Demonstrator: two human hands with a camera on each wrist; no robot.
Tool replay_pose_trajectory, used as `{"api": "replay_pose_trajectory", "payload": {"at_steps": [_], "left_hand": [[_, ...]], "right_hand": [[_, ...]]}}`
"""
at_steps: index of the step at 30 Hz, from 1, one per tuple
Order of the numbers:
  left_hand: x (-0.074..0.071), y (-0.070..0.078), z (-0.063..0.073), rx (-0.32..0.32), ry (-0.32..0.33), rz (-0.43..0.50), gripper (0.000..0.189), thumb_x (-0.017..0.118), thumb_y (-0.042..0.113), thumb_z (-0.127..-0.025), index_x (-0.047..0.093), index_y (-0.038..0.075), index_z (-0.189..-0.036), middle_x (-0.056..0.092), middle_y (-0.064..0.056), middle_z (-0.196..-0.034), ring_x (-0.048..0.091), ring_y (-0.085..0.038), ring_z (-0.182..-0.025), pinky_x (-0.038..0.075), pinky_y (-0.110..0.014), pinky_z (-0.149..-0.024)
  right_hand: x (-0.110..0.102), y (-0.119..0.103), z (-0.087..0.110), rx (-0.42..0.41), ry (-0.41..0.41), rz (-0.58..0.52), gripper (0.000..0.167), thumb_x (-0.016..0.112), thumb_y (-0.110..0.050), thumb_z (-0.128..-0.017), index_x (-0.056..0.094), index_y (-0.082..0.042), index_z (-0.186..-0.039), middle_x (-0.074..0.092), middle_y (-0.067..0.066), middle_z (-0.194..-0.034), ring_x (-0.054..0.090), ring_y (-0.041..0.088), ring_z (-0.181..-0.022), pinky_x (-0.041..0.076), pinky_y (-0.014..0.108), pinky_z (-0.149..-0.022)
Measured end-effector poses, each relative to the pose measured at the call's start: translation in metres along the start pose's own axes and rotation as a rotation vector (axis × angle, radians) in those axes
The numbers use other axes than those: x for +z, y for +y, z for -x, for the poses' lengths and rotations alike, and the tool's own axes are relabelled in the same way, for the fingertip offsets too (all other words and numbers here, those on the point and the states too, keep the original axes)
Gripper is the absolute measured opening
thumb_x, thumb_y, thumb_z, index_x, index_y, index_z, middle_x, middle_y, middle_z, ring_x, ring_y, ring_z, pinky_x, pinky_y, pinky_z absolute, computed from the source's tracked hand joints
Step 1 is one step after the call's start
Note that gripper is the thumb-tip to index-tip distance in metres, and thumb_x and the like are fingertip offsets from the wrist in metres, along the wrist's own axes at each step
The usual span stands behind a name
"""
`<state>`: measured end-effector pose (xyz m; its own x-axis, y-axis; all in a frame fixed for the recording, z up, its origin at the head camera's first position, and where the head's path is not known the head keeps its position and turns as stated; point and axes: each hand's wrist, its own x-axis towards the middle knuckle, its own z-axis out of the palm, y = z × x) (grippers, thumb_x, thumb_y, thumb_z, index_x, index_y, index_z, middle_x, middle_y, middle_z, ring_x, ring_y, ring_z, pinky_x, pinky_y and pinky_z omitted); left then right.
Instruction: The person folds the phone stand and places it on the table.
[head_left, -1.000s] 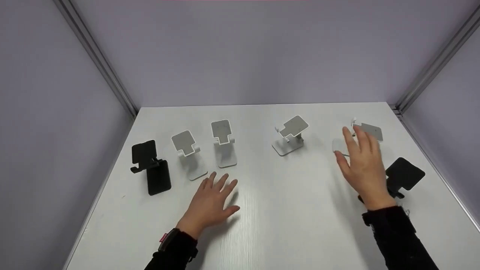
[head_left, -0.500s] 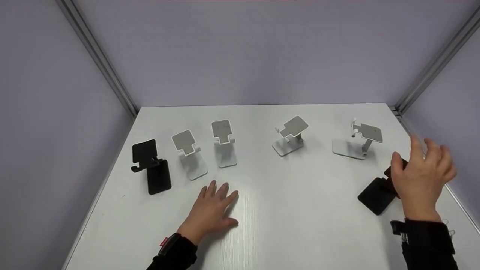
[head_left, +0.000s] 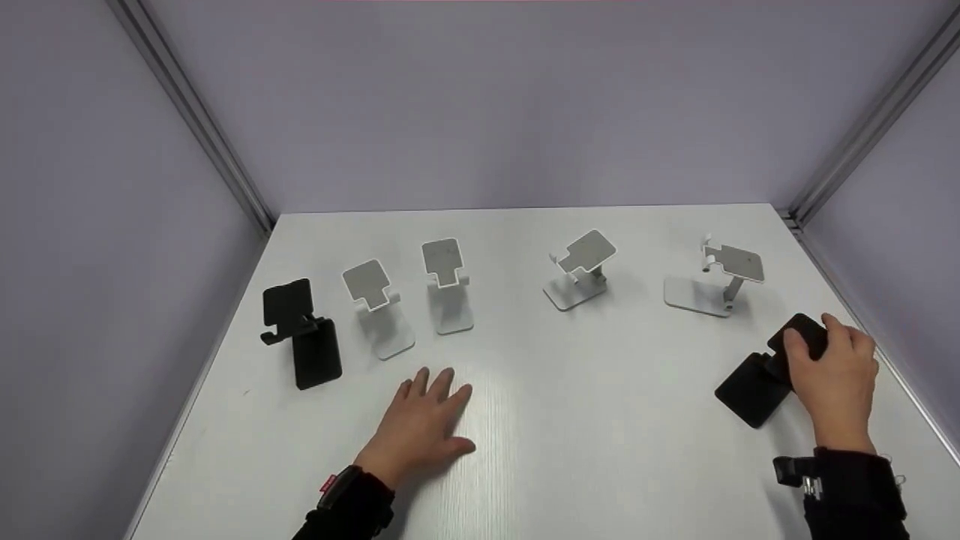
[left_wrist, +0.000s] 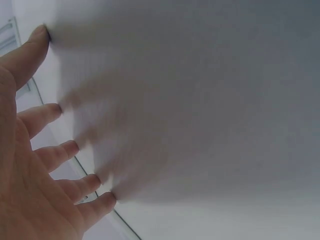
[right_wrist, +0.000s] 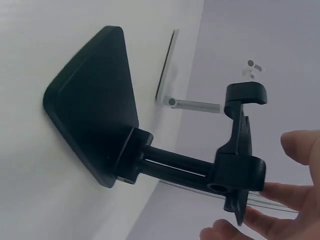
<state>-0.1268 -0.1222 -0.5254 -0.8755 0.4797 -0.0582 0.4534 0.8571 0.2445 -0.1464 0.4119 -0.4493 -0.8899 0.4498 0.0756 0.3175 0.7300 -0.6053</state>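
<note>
At the right side of the table, my right hand (head_left: 840, 386) grips the upper plate of a black phone stand (head_left: 752, 394). The thumb lies over the plate and the fingers curl at its right edge, partly hiding it. In the right wrist view the stand (right_wrist: 95, 105) shows its flat base on the tabletop, its slim double arm and the plate edge-on near my fingers (right_wrist: 225, 230). My left hand (head_left: 412, 435) rests palm down with spread fingers near the front middle. Its fingertips (left_wrist: 112, 197) touch the white tabletop in the left wrist view.
Another black phone stand (head_left: 316, 352) is at the far left. Two white stands, one left (head_left: 367, 285) and one beside it (head_left: 442, 259), stand near it. More white stands, one centre right (head_left: 589, 251) and one back right (head_left: 739, 264), follow. Grey walls (head_left: 480, 105) enclose the table.
My right hand has moved right and toward me from over the back-right white stand to the black stand, its fingers closing on the plate. My left hand has drawn slightly back and down.
</note>
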Motion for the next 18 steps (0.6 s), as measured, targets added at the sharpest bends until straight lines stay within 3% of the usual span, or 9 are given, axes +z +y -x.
{"api": "replay_pose_trajectory", "payload": {"at_steps": [4, 7, 12, 13, 15, 18], "left_hand": [[0.000, 0.000, 0.000, 0.006, 0.006, 0.000, 0.081, 0.074, 0.059, -0.084, 0.052, 0.016, -0.150, 0.042, -0.020, -0.157, 0.036, -0.056, -0.141, 0.037, -0.069, -0.111], [0.000, -0.001, 0.000, 0.007, 0.003, 0.003, 0.082, 0.074, 0.060, -0.084, 0.052, 0.016, -0.150, 0.042, -0.020, -0.157, 0.036, -0.055, -0.141, 0.037, -0.069, -0.111], [0.000, -0.001, -0.001, 0.006, -0.020, 0.011, 0.082, 0.072, 0.060, -0.085, 0.050, 0.017, -0.151, 0.040, -0.021, -0.158, 0.034, -0.056, -0.142, 0.036, -0.069, -0.112], [0.000, -0.001, -0.001, 0.003, -0.027, 0.014, 0.082, 0.072, 0.060, -0.086, 0.050, 0.017, -0.152, 0.040, -0.021, -0.159, 0.033, -0.056, -0.143, 0.035, -0.069, -0.113], [0.000, -0.001, -0.002, 0.004, -0.030, 0.015, 0.082, 0.072, 0.060, -0.086, 0.050, 0.016, -0.151, 0.040, -0.021, -0.158, 0.033, -0.056, -0.143, 0.035, -0.070, -0.112], [-0.001, -0.001, -0.002, 0.004, -0.029, 0.015, 0.082, 0.072, 0.060, -0.086, 0.050, 0.016, -0.151, 0.040, -0.022, -0.158, 0.033, -0.056, -0.143, 0.035, -0.070, -0.112]], "right_hand": [[0.006, 0.008, -0.001, 0.061, -0.029, -0.043, 0.071, 0.043, -0.039, -0.105, 0.018, -0.004, -0.162, 0.012, 0.034, -0.158, 0.036, 0.062, -0.131, 0.038, 0.068, -0.102], [0.009, 0.012, -0.001, 0.113, -0.027, -0.117, 0.073, 0.044, -0.038, -0.105, 0.014, -0.008, -0.164, 0.010, 0.033, -0.159, 0.036, 0.059, -0.131, 0.038, 0.065, -0.103], [0.012, 0.015, -0.001, 0.245, -0.037, -0.343, 0.086, 0.051, -0.045, -0.102, -0.002, -0.021, -0.166, 0.001, 0.024, -0.167, 0.021, 0.044, -0.149, 0.030, 0.054, -0.120], [0.012, 0.015, -0.001, 0.278, -0.046, -0.407, 0.089, 0.053, -0.046, -0.101, -0.005, -0.024, -0.165, 0.003, 0.022, -0.168, 0.028, 0.040, -0.147, 0.035, 0.049, -0.119], [0.012, 0.017, -0.001, 0.342, -0.067, -0.581, 0.096, 0.061, -0.044, -0.099, -0.009, -0.031, -0.163, 0.021, 0.023, -0.160, 0.050, 0.031, -0.134, 0.049, 0.039, -0.109], [0.013, 0.019, 0.000, 0.404, -0.100, -0.849, 0.098, 0.071, -0.036, -0.096, -0.004, -0.032, -0.159, 0.055, 0.011, -0.129, 0.072, 0.020, -0.089, 0.064, 0.030, -0.077]]}}
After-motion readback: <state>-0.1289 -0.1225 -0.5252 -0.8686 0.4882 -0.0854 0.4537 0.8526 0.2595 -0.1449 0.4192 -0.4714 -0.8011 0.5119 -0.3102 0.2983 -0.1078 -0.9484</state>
